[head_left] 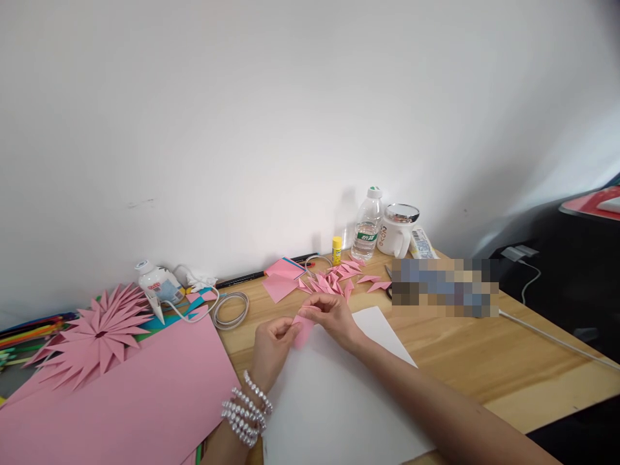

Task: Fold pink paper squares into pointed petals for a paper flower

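From my remote seat I see the left hand (272, 345) and right hand (334, 318) both pinching a small pink paper piece (303, 332) above the far left corner of the white sheet (329, 400); I judge this a folding step, though any crease is too small to tell; the next move calls for matched edges and firm thumb pressure; folded pink pieces (329, 282) lie near the far edge of the wooden table (484, 355).
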The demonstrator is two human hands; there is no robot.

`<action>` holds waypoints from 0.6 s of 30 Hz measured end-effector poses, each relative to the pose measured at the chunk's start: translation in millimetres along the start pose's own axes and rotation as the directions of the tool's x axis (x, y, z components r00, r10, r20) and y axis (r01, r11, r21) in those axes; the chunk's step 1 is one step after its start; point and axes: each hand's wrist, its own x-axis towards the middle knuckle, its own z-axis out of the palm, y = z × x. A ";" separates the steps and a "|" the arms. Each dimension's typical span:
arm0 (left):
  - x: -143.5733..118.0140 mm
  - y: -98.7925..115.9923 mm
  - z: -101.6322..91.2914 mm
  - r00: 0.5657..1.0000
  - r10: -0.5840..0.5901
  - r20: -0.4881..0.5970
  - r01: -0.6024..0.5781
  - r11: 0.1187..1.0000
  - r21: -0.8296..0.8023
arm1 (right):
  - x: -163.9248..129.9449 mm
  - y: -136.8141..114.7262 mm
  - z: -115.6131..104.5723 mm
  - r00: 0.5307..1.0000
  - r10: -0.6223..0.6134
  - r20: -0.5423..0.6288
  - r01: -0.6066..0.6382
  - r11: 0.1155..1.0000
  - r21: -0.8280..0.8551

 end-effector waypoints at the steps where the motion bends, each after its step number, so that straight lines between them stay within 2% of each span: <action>1: -0.3 -2.0 0.3 0.994 0.095 -0.052 -0.091 0.994 0.065 | -1.1 -0.8 0.5 0.998 -0.060 0.004 0.060 0.997 -0.038; 2: -0.4 -4.4 0.4 0.972 0.210 -0.108 -0.194 0.971 0.143 | -2.4 -1.8 1.1 0.992 -0.125 0.013 0.125 0.989 -0.074; 3: -0.2 -7.2 0.1 0.928 0.341 -0.148 -0.303 0.925 0.229 | -3.7 -2.9 1.8 0.982 -0.186 0.027 0.188 0.976 -0.106; 5: 0.6 -13.1 -1.3 0.801 0.561 -0.207 -0.464 0.802 0.376 | -6.0 -4.9 3.5 0.959 -0.277 0.062 0.283 0.950 -0.135; 8: 2.5 -20.1 -5.0 0.648 0.737 -0.189 -0.548 0.625 0.556 | -7.5 -6.3 5.3 0.935 -0.338 0.105 0.351 0.924 -0.152; 10: 3.3 -21.5 -7.2 0.588 0.792 -0.167 -0.550 0.542 0.635 | -7.6 -6.1 5.7 0.928 -0.352 0.120 0.368 0.916 -0.159; 11: 3.4 -21.1 -7.9 0.573 0.804 -0.160 -0.546 0.520 0.656 | -7.5 -5.7 5.8 0.926 -0.356 0.123 0.373 0.914 -0.159; 12: 3.3 -20.0 -8.1 0.570 0.805 -0.161 -0.542 0.517 0.662 | -7.4 -5.3 5.8 0.926 -0.357 0.125 0.374 0.914 -0.157; 13: 2.9 -18.3 -8.0 0.587 0.791 -0.170 -0.536 0.538 0.651 | -7.2 -4.9 5.7 0.927 -0.356 0.120 0.371 0.916 -0.154; 14: 2.3 -16.2 -7.4 0.630 0.755 -0.183 -0.525 0.588 0.615 | -7.0 -4.5 5.6 0.931 -0.349 0.110 0.363 0.919 -0.155; 15: 1.6 -13.7 -6.5 0.695 0.692 -0.195 -0.503 0.662 0.556 | -6.6 -4.0 5.4 0.938 -0.334 0.092 0.345 0.925 -0.158; 16: 0.8 -11.2 -5.5 0.786 0.586 -0.196 -0.452 0.761 0.465 | -6.1 -3.5 5.1 0.950 -0.307 0.066 0.313 0.937 -0.156; 17: 0.1 -8.6 -4.6 0.877 0.448 -0.173 -0.369 0.859 0.354 | -5.3 -2.8 4.7 0.964 -0.265 0.032 0.267 0.953 -0.143; 18: -0.6 -6.1 -3.7 0.950 0.285 -0.132 -0.249 0.939 0.235 | -4.3 -2.1 4.2 0.978 -0.208 0.001 0.207 0.971 -0.121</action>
